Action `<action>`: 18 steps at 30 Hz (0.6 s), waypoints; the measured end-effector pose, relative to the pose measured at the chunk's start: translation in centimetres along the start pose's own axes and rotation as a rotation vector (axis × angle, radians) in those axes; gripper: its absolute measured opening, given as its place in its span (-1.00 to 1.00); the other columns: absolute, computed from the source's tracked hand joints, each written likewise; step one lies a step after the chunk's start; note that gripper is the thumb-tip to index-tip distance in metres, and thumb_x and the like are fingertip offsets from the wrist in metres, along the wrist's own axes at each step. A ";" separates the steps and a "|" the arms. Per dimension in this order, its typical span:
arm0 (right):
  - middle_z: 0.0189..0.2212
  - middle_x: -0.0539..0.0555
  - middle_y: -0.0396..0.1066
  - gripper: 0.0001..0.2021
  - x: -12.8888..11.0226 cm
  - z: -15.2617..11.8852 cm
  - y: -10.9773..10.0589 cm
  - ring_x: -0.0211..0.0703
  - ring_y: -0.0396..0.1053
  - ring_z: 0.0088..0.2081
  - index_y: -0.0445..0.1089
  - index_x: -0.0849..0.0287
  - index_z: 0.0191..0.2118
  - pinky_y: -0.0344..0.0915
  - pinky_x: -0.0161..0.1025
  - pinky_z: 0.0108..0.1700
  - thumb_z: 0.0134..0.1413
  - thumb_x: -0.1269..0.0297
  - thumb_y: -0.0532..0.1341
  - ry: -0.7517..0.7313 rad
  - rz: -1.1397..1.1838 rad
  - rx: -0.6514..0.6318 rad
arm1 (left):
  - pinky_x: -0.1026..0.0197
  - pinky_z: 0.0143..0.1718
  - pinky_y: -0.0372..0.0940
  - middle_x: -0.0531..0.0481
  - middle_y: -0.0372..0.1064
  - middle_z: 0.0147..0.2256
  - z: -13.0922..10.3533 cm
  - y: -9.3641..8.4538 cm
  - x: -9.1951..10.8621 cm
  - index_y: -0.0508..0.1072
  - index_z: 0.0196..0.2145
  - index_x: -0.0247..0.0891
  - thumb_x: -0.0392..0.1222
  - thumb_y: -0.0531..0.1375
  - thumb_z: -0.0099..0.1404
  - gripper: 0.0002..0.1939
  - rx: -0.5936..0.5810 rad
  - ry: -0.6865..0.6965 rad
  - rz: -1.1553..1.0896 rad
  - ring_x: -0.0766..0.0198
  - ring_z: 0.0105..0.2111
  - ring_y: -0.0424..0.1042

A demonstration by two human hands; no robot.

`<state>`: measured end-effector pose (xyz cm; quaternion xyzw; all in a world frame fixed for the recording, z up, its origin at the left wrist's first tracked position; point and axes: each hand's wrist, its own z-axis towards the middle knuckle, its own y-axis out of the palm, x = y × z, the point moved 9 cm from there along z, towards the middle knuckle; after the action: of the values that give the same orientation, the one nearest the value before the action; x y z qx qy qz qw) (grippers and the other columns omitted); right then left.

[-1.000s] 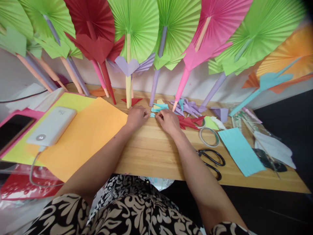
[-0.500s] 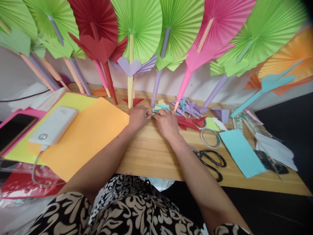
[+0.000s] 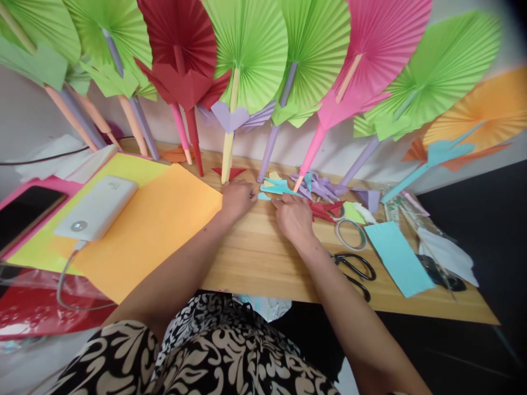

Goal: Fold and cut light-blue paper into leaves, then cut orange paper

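A small light-blue paper piece (image 3: 264, 196) lies on the wooden table between my two hands. My left hand (image 3: 239, 198) is closed just left of it, with the fingertips curled in; what they hold, if anything, is too small to make out. My right hand (image 3: 293, 215) rests on the table to the right of the piece, its fingers bent and close together, and their tips are partly hidden. Behind the hands lie folded blue paper pieces (image 3: 280, 186). Purple paper shapes (image 3: 320, 186) and red folded paper (image 3: 325, 210) are beside my right hand.
Pleated paper fans (image 3: 247, 38) on rolled sticks stand along the wall. Orange sheets (image 3: 164, 219), a power bank (image 3: 99, 207) and a phone (image 3: 31, 216) are at left. A tape roll (image 3: 350, 235), black-handled scissors (image 3: 356, 269) and a blue sheet (image 3: 398, 258) are at right.
My hands have moved apart, the right one shifting rightward. The small light-blue piece between them now shows more clearly. The whole view has shifted slightly.
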<state>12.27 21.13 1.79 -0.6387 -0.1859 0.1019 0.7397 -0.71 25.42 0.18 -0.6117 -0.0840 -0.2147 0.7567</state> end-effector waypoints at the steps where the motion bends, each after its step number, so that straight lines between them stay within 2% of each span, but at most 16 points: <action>1: -0.18 0.22 0.48 -0.70 0.5 -0.2 0.0 0.06 0.33 -0.11 0.52 0.16 -0.06 0.06 -0.07 -0.13 0.26 0.44 0.06 0.016 -0.014 -0.019 | 0.05 -0.19 0.16 -0.10 0.50 -0.32 0.0 0.0 0.0 0.48 -0.45 -0.24 -0.24 0.16 0.19 -0.88 -0.001 -0.002 -0.005 0.02 -0.19 0.44; 5: -0.20 0.22 0.49 -0.68 1.3 -0.4 -1.0 0.02 0.34 -0.10 0.54 0.18 -0.13 0.05 -0.10 -0.09 0.31 0.40 0.01 0.062 -0.045 -0.040 | 0.05 -0.18 0.16 -0.09 0.50 -0.32 0.1 -0.1 -0.1 0.50 -0.44 -0.21 -0.23 0.17 0.18 -0.89 0.000 -0.012 -0.023 0.02 -0.19 0.44; 9: -0.15 0.19 0.49 -0.70 -0.8 0.8 -2.5 0.02 0.36 -0.07 0.47 0.13 -0.02 0.07 -0.10 -0.07 0.37 0.32 0.00 -0.002 -0.013 0.030 | 0.06 -0.19 0.15 -0.09 0.49 -0.35 0.0 -0.2 -0.1 0.48 -0.48 -0.21 -0.21 0.18 0.18 -0.88 0.003 -0.007 -0.037 0.01 -0.20 0.43; 14: -0.27 0.18 0.51 -0.75 -2.7 2.7 -1.3 -0.02 0.42 -0.20 0.50 0.22 -0.21 0.12 -0.10 -0.09 0.31 0.44 0.05 -0.081 0.004 -0.039 | 0.06 -0.22 0.13 -0.09 0.49 -0.36 0.1 -0.2 -0.2 0.46 -0.50 -0.20 -0.23 0.19 0.15 -0.90 0.008 0.014 -0.058 0.00 -0.21 0.44; 18: -0.25 0.21 0.51 -0.74 -2.7 3.0 -0.7 0.01 0.43 -0.20 0.48 0.24 -0.16 0.16 -0.10 -0.12 0.30 0.48 0.04 -0.086 0.048 -0.043 | 0.05 -0.21 0.13 -0.11 0.48 -0.36 0.1 -0.1 -0.2 0.46 -0.50 -0.21 -0.25 0.18 0.14 -0.91 0.023 0.017 -0.082 -0.02 -0.22 0.44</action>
<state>8.52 22.69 2.44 -0.6535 -0.2045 0.1429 0.7146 -0.95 25.59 0.19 -0.5971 -0.1054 -0.2497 0.7550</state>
